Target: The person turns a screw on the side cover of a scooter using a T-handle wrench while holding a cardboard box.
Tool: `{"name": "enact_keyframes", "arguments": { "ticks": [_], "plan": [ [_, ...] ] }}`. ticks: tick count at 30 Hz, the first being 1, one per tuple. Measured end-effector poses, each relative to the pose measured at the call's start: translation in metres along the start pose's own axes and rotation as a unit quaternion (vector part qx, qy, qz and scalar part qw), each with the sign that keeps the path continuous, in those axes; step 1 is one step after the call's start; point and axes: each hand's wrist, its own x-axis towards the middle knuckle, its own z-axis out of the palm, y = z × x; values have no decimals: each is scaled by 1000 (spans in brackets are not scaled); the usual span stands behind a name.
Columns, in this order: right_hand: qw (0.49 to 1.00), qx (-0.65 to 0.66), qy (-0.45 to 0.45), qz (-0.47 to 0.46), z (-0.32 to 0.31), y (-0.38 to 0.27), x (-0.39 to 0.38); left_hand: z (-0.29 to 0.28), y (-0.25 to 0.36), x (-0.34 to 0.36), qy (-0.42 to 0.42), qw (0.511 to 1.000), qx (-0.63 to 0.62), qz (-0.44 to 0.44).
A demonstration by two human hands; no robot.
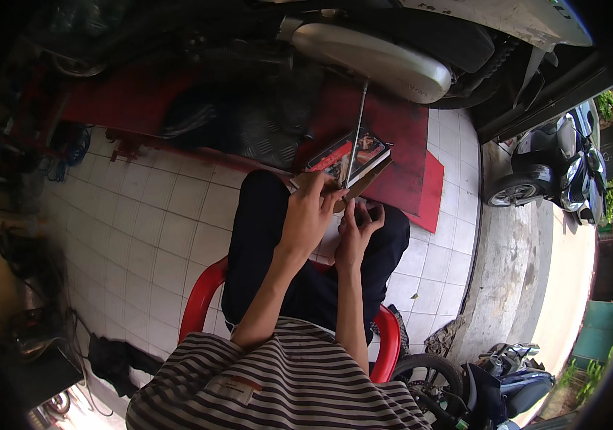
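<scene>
A small printed cardboard box (349,154), red and black with a brown flap, lies on the red platform (403,136) just beyond my knees. My left hand (310,211) is at the box's near end, its fingers closed around the edge there. Close beside it, my right hand (353,233) is raised with thumb and fingers bent together. Whatever it pinches is too small to make out. A thin metal rod (357,129) slants across the box, from under the motorcycle's silver engine cover (371,61) down toward my fingertips.
The motorcycle's dark seat side and wheel fill the top. I sit on a red plastic chair (203,294) over white floor tiles (156,236). Parked motorcycles (561,168) stand at the right, another (493,387) at lower right. Cables (81,344) trail at lower left.
</scene>
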Motion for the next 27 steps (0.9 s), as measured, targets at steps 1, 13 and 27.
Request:
{"name": "enact_keyframes", "arguments": {
  "ticks": [1,13,27],
  "plan": [
    [995,-52,-56,-61,-5,2,4,-1,5,1,-4,1000,5,8],
    [949,-185,-121,-226,9,-34,3,7,12,3,58,993,29,102],
    [974,110,-159,121,14,-33,0,-10,-16,2,-46,981,-158,-107]
  ]
}}
